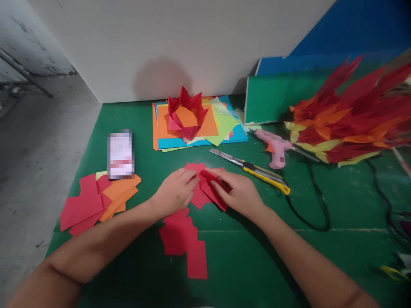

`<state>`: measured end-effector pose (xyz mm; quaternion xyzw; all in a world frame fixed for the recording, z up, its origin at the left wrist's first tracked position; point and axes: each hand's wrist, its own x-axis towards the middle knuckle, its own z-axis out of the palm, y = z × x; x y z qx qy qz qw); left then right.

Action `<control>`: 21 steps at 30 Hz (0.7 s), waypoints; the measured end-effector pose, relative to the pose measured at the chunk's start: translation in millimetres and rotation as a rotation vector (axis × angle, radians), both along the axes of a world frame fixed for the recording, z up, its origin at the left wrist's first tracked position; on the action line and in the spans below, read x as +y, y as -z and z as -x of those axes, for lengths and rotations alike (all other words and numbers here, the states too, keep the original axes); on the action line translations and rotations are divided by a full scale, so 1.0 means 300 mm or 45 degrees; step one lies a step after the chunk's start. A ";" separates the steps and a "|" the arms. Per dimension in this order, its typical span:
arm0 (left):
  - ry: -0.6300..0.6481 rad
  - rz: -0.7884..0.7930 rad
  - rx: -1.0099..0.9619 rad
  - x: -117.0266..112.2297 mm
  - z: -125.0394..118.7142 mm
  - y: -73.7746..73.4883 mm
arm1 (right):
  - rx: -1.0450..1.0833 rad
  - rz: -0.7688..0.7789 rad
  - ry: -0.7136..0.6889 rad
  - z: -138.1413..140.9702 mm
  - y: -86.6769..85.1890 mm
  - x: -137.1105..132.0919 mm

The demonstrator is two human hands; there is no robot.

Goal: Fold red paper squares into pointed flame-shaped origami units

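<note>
Both hands work a folded red paper piece (208, 188) in the middle of the green table (289, 256). My left hand (175, 191) pinches its left edge with curled fingers. My right hand (239, 192) presses and grips its right side, fingers bent over the fold. More red paper squares (184, 241) lie just below my hands, toward me. A finished red folded paper crown (186, 113) stands on a stack of coloured sheets (224, 126) at the back.
Red and orange squares (96, 201) lie at the left by a phone (120, 154). A yellow utility knife (253, 170) and pink glue gun (274, 147) with a black cord lie right. A large red-orange paper flower (353, 115) fills the right.
</note>
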<state>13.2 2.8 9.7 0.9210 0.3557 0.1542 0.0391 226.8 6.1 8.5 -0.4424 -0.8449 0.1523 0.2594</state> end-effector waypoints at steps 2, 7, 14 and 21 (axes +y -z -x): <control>0.065 0.003 -0.030 0.001 -0.002 0.006 | -0.027 0.028 0.045 0.001 0.004 -0.003; 0.145 0.079 -0.025 0.005 0.002 0.012 | -0.050 0.091 0.088 -0.001 0.007 0.002; 0.140 0.056 -0.152 0.012 0.004 0.007 | 0.016 0.187 0.087 0.016 -0.013 0.029; 0.107 0.028 -0.178 0.017 0.005 0.009 | 0.140 0.047 0.005 0.017 0.005 0.049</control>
